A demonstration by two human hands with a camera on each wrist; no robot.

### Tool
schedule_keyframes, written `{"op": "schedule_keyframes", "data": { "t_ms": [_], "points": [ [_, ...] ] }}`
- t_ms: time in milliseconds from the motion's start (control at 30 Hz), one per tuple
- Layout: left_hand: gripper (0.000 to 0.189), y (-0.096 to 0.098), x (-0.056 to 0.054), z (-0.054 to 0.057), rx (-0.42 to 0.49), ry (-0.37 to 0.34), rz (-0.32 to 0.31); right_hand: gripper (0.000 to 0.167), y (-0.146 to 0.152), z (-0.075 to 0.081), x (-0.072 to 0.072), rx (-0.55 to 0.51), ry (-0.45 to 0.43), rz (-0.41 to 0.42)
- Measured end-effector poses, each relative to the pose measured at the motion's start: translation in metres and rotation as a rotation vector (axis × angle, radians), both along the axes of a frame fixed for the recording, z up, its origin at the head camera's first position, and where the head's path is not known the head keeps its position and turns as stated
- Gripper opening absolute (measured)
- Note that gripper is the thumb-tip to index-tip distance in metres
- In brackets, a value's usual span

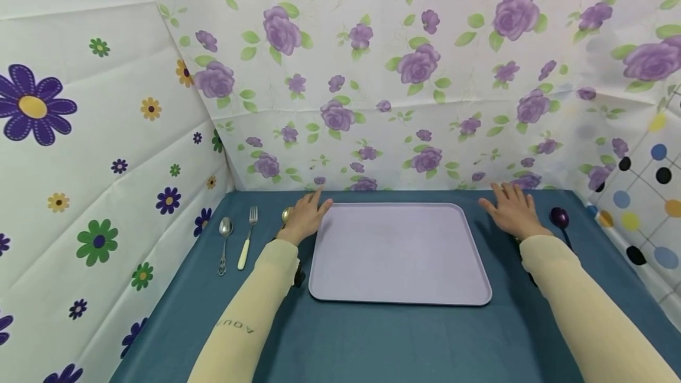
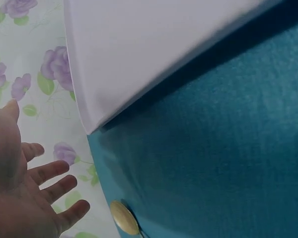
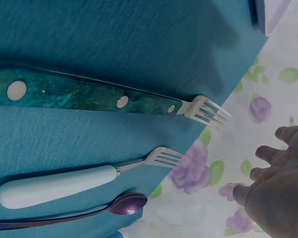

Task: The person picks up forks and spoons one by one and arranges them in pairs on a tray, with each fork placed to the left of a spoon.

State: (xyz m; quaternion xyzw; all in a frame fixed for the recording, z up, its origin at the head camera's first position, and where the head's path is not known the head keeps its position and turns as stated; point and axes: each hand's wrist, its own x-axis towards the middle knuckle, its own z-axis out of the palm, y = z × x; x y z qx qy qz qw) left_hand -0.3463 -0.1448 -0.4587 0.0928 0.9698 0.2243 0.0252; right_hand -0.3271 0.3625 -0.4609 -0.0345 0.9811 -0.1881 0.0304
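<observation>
My left hand (image 1: 304, 217) hovers with spread fingers by the far left corner of a pale lilac tray (image 1: 399, 253), holding nothing. Just beneath it shows the gold bowl of a spoon (image 2: 124, 218), its handle mostly hidden by the hand and sleeve. To the right of the tray, my right hand (image 1: 513, 211) is held above the table, fingers extended and nothing in its grasp. Below it, in the right wrist view, lie a fork with a green riveted handle (image 3: 89, 94), a white-handled fork (image 3: 64, 186) and a purple spoon (image 3: 129, 204).
Left of the tray lie a silver spoon (image 1: 226, 228) with an ornate handle and a fork with a cream handle (image 1: 244, 253). A blue-green cloth (image 1: 393, 341) covers the table. Flowered sheets (image 1: 372, 75) hang behind and at the left; a dotted one (image 1: 646, 217) hangs at the right.
</observation>
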Motion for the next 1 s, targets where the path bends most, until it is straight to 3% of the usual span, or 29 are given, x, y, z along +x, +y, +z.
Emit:
{"op": "schedule_keyframes", "data": {
  "t_ms": [667,1000],
  "points": [
    [0.068,-0.006,0.006,-0.012,0.075,-0.077,0.015,0.086,0.011,-0.006,0.004,0.001,0.022,-0.043],
    [0.064,-0.009,0.007,-0.014,0.129,-0.068,0.015,0.085,0.016,-0.008,0.008,0.029,-0.041,-0.078]
  ]
}}
